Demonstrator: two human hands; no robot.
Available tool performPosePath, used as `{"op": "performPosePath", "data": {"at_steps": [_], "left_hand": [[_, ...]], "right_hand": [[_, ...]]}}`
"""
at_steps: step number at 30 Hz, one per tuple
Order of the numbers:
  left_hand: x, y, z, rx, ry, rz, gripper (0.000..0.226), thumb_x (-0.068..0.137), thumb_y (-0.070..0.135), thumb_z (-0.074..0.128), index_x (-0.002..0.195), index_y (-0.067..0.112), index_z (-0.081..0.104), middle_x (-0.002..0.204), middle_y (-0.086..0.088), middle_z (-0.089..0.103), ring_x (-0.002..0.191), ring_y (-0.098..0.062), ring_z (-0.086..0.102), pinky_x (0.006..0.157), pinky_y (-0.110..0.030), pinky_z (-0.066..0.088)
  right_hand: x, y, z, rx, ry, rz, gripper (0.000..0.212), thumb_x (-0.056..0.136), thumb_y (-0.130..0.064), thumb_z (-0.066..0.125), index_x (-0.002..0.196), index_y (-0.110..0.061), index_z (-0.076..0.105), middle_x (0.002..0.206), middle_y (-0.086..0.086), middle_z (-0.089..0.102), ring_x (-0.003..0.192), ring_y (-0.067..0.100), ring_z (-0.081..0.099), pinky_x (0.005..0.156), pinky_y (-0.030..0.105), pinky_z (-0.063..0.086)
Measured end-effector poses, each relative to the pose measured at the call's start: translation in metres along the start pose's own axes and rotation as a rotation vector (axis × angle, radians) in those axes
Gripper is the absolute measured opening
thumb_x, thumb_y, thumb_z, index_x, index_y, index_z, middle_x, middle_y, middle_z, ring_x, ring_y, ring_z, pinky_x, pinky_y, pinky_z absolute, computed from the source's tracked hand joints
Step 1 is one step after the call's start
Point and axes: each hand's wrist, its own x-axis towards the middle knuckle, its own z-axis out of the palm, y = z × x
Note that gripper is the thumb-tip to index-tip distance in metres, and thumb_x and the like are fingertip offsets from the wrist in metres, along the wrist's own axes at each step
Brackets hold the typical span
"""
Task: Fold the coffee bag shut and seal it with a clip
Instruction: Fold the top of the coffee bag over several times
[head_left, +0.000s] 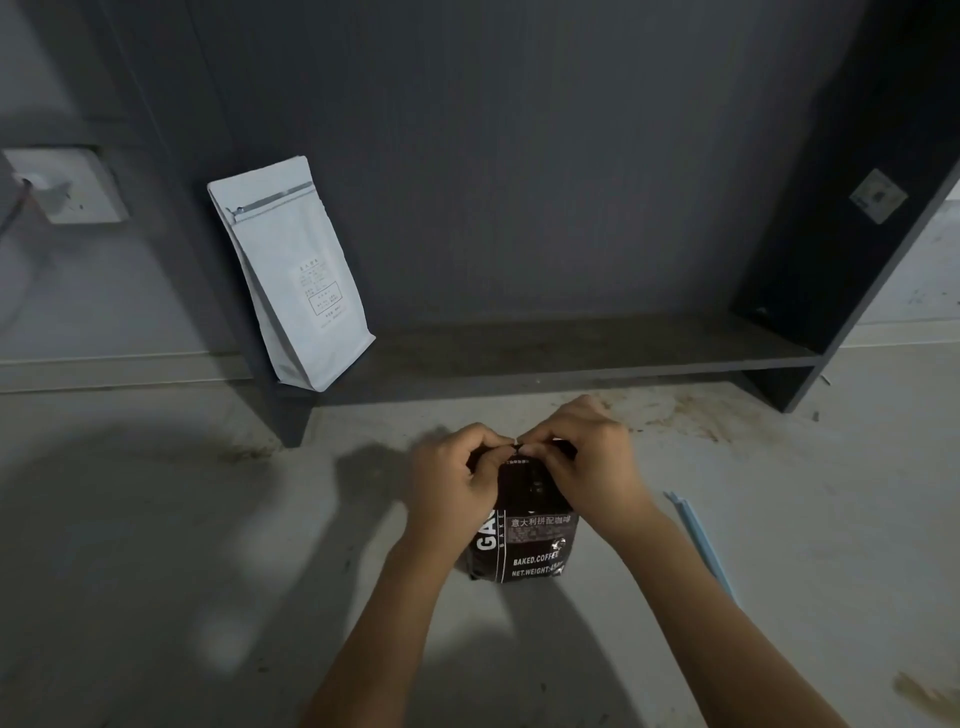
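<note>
A black coffee bag (535, 540) with white lettering stands upright on the pale floor in front of me. My left hand (452, 480) and my right hand (584, 460) both pinch its top edge, fingertips meeting over the middle, and the top of the bag is hidden under them. A long light blue sealing clip (701, 543) lies on the floor to the right of the bag, apart from both hands.
A white coffee pouch (293, 275) leans upright at the left end of a low dark shelf (571, 358) against the grey wall. A dark upright panel (841, 260) bounds the shelf on the right. Brown stains mark the floor near it.
</note>
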Motion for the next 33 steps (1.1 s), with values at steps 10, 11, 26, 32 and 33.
{"op": "performPosePath", "data": {"at_steps": [10,11,26,32,33], "left_hand": [[-0.003,-0.005,0.009,0.069,0.077,0.008,0.019,0.073,0.002,0.059,0.07,0.019,0.068,0.07,0.005,0.073,0.064,-0.006,0.065,0.059,-0.027,0.053],[-0.003,-0.006,0.007,0.068,0.082,0.007,0.018,0.072,0.002,0.06,0.069,0.018,0.068,0.07,0.005,0.074,0.065,-0.005,0.065,0.06,-0.023,0.052],[-0.007,-0.019,-0.006,-0.049,0.179,-0.017,0.015,0.07,-0.003,0.07,0.07,0.013,0.072,0.072,0.013,0.068,0.068,0.014,0.062,0.063,-0.004,0.048],[-0.007,-0.019,-0.006,-0.25,-0.002,-0.15,0.028,0.069,0.012,0.077,0.081,0.035,0.068,0.075,0.022,0.071,0.076,-0.001,0.068,0.069,-0.014,0.053],[-0.009,-0.018,-0.005,-0.298,-0.074,-0.198,0.033,0.066,0.012,0.079,0.089,0.033,0.067,0.082,0.019,0.071,0.08,-0.001,0.067,0.07,-0.013,0.052]], "right_hand": [[-0.006,0.003,0.0,-0.068,0.065,0.051,0.009,0.066,-0.008,0.075,0.065,-0.017,0.071,0.063,-0.007,0.067,0.079,0.015,0.048,0.067,0.007,0.035],[-0.007,0.005,-0.001,-0.06,0.07,0.063,0.008,0.067,-0.011,0.076,0.067,-0.017,0.072,0.065,-0.008,0.066,0.08,0.013,0.048,0.069,0.006,0.035],[-0.018,0.024,-0.018,0.017,-0.087,0.244,0.029,0.069,-0.024,0.076,0.097,-0.027,0.068,0.089,-0.022,0.061,0.095,0.011,0.056,0.082,0.027,0.045],[-0.024,0.027,-0.003,0.036,-0.061,0.301,0.02,0.078,-0.011,0.066,0.071,-0.022,0.051,0.079,0.003,0.067,0.08,0.021,0.061,0.069,0.034,0.051],[-0.024,0.028,-0.001,0.021,-0.027,0.317,0.028,0.077,-0.009,0.067,0.065,-0.022,0.045,0.074,0.009,0.066,0.075,0.025,0.061,0.064,0.034,0.048]]}}
